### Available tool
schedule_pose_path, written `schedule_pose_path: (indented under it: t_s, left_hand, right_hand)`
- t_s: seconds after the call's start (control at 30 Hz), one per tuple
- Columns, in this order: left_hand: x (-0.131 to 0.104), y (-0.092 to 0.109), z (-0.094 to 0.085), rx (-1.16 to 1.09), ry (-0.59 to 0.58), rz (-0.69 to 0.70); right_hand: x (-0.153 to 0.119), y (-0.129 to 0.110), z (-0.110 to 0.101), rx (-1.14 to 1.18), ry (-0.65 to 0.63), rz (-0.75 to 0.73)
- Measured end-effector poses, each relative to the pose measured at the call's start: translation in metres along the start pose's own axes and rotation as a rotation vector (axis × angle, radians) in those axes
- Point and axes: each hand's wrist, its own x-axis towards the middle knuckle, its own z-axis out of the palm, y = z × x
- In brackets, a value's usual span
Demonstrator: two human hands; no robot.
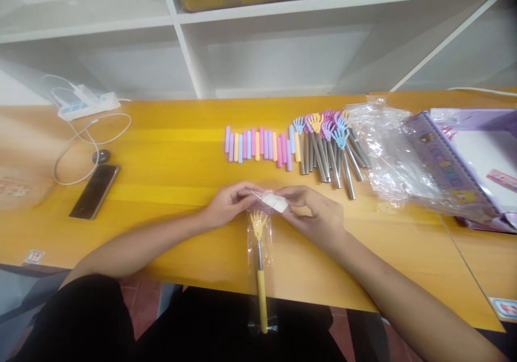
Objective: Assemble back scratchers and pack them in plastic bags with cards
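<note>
A yellow back scratcher point(262, 297) with a claw-shaped head lies inside a narrow clear plastic bag point(270, 254), which hangs down past the table's front edge. At the bag's top, my left hand point(230, 204) is closed in a pinch on the plastic. My right hand point(317, 211) pinches a small white slip point(275, 202) over the bag's mouth; I cannot tell if the slip is attached to the bag. Beyond my hands, several coloured handle tubes point(260, 144) lie in a row. Beside them is a pile of metal scratcher rods point(323, 154) with coloured claw heads.
Clear plastic bags point(391, 162) are heaped right of the rods, against a purple box point(448, 162). A phone point(95, 192), a white cable point(56, 162), a dark round object point(101, 157) and a power strip point(89, 105) are at left. White shelving point(283, 65) stands behind.
</note>
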Motion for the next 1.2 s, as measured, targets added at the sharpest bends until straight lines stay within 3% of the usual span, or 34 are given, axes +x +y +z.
schedule_pose_path:
  t_s: [0.1,0.2,0.33,0.47,0.6,0.87,1.03,1.2]
  left_hand:
    - [-0.002,-0.002,0.002,-0.017,0.032,-0.032]
    - [-0.004,-0.009,0.004,-0.027,0.052,-0.001]
    - [-0.001,-0.016,0.004,0.016,-0.002,0.195]
    - [0.002,-0.009,-0.002,0.325,-0.076,0.353]
    - [0.001,0.001,-0.005,0.503,-0.131,0.365]
    - [-0.001,-0.001,-0.004,0.52,-0.139,0.352]
    - [-0.004,-0.009,-0.002,0.325,-0.078,0.186]
    - [-0.003,-0.01,0.0,0.086,-0.084,0.128]
  right_hand:
    - [0.001,-0.003,0.004,0.227,-0.012,0.192]
    - [0.001,-0.002,0.01,0.517,0.065,0.396]
    - [0.003,0.0,0.015,0.658,0.131,0.541]
    - [0.007,-0.002,0.011,0.68,0.136,0.645]
    - [0.008,0.001,0.009,0.739,0.156,0.705]
    - [0.005,0.012,0.011,0.788,0.213,0.762]
    - [0.007,0.006,0.009,0.779,0.162,0.723]
    - [0.008,0.002,0.011,0.753,0.091,0.681]
